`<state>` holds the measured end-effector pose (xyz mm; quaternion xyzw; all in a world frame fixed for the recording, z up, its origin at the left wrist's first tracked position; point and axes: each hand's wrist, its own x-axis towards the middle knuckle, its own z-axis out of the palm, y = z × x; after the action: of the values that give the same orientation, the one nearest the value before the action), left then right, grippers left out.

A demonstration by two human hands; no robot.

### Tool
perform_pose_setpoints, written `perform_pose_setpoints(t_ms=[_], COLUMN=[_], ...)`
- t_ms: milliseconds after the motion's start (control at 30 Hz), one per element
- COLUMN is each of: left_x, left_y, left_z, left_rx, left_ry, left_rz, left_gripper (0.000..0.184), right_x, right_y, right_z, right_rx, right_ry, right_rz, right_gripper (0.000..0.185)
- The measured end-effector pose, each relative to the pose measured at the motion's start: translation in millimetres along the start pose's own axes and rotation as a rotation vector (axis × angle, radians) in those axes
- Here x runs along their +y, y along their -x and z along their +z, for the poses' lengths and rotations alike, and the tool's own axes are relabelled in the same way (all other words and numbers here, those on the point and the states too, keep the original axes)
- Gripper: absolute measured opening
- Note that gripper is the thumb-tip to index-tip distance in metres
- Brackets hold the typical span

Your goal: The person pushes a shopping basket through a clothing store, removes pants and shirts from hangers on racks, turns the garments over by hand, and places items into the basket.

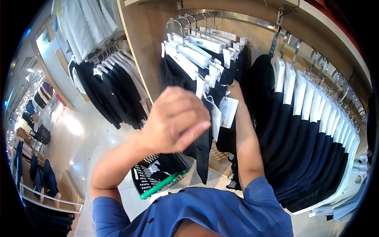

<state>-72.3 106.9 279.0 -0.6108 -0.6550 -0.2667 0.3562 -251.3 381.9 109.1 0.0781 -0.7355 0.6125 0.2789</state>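
Note:
My left hand is raised close to the camera, its fingers curled in and thumb against them. Nothing shows in it. Behind it, black trousers hang by clips from a white clip hanger. Two white price tags, one of them a printed tag, dangle on strings beside the trousers. My right hand reaches in among the dark garments, just behind the tags and against the black cloth. Its fingers are mostly hidden, so its grip cannot be made out.
A black shopping basket with a green handle stands below, dark items inside. Dark tops on white hangers fill the right rail. Black garments hang at left, past a wooden partition. A metal rail runs above.

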Motion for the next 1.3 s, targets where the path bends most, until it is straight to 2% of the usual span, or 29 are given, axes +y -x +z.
perform_pose_setpoints(t_ms=[33,67,133,167,200,267,333,400,467,500,533,600,667,700,733,767,833,900,933,1000,1033,1067,1133,1167,1200,1267,1300], left_x=[6.6,10.7,14.1,14.3,15.6,18.5,23.9,30.0,38.8,42.9,45.7,48.1,53.9,56.7,64.6,69.4,83.7,105.7,115.5,131.5,137.0,136.7,132.3,129.2,124.8,122.4,120.1], left_y=[4.0,7.4,15.7,19.7,23.7,31.7,41.6,57.6,77.9,90.5,104.9,143.3,188.7,215.2,233.1,263.9,333.7,381.2,378.2,401.8,409.0,413.3,417.9,413.0,411.0,410.8,411.7], left_z=[0.4,0.6,1.6,1.9,1.3,-1.3,-6.0,-9.2,-12.0,-12.3,-12.1,-6.2,0.2,2.6,-1.9,-0.1,9.6,15.9,13.4,25.8,33.1,39.6,46.6,43.7,40.0,35.5,34.3], left_rx=[-0.014,-0.034,-0.042,-0.038,-0.034,-0.024,-0.023,-0.031,-0.052,-0.061,-0.068,-0.053,-0.152,-0.217,-0.373,-0.428,-0.559,-0.701,-0.771,-0.787,-0.627,-0.554,-0.657,-0.628,-0.728,-0.737,-0.708], left_ry=[0.034,0.062,0.103,0.101,0.114,0.140,0.175,0.218,0.253,0.266,0.276,0.272,0.217,0.218,0.197,0.124,0.015,0.018,0.033,0.012,-0.027,-0.107,-0.185,-0.213,-0.163,-0.135,-0.122], left_rz=[-0.009,-0.010,-0.027,-0.033,-0.046,-0.074,-0.107,-0.140,-0.210,-0.256,-0.308,-0.449,-0.716,-0.852,-1.072,-1.125,-1.244,-1.392,-1.468,-1.433,-1.444,-1.432,-1.448,-1.440,-1.483,-1.486,-1.485], left_gripper=[0.008,0.009,0.009,0.008,0.008,0.007,0.006,0.007,0.006,0.006,0.006,0.006,0.007,0.010,0.025,0.035,0.053,0.068,0.063,0.051,0.036,0.024,0.016,0.012,0.013,0.017,0.019], right_x=[-25.4,-54.0,-76.3,-96.9,-102.4,-75.8,-49.0,-40.7,-39.1,-7.8,-16.4,13.1,56.1,98.0,127.1,105.4,130.8,154.6,136.0,106.6,101.4,91.1,65.3,47.0,15.3,-35.9,-35.4], right_y=[11.8,27.4,29.8,39.0,39.4,32.3,27.3,38.1,58.9,67.5,86.3,118.0,158.9,189.3,218.7,238.9,292.9,349.7,364.6,386.7,393.2,397.3,405.0,403.0,390.6,353.7,345.5], right_z=[11.9,10.8,14.8,17.2,15.9,13.8,7.3,0.6,2.3,-1.9,2.4,8.3,9.2,5.3,4.0,15.8,19.4,18.9,27.8,43.6,49.5,59.4,87.4,106.5,131.8,171.9,186.5], right_rx=[-0.081,-0.141,-0.338,-0.250,-0.223,-0.005,0.285,0.399,0.388,0.376,0.354,0.351,0.331,0.322,0.317,0.228,0.107,-0.135,-0.365,-0.863,-1.118,-1.372,-1.064,-0.899,-0.669,-0.661,-0.744], right_ry=[-0.283,-0.447,-0.092,-0.152,-0.159,0.025,0.185,0.334,0.506,0.622,0.651,0.769,0.800,0.853,0.898,0.736,0.626,0.800,0.877,0.942,0.935,0.917,0.807,0.744,0.615,0.593,0.605], right_rz=[0.109,0.319,0.141,0.285,0.303,0.170,0.097,0.059,0.140,0.155,0.278,0.305,0.428,0.330,0.225,0.458,0.544,0.466,0.540,0.638,0.685,0.727,0.385,0.211,0.037,-0.226,-0.270], right_gripper=[0.018,0.017,0.019,0.023,0.026,0.018,0.030,0.033,0.043,0.046,0.049,0.049,0.048,0.049,0.050,0.052,0.055,0.056,0.054,0.050,0.046,0.043,0.037,0.035,0.034,0.040,0.041])
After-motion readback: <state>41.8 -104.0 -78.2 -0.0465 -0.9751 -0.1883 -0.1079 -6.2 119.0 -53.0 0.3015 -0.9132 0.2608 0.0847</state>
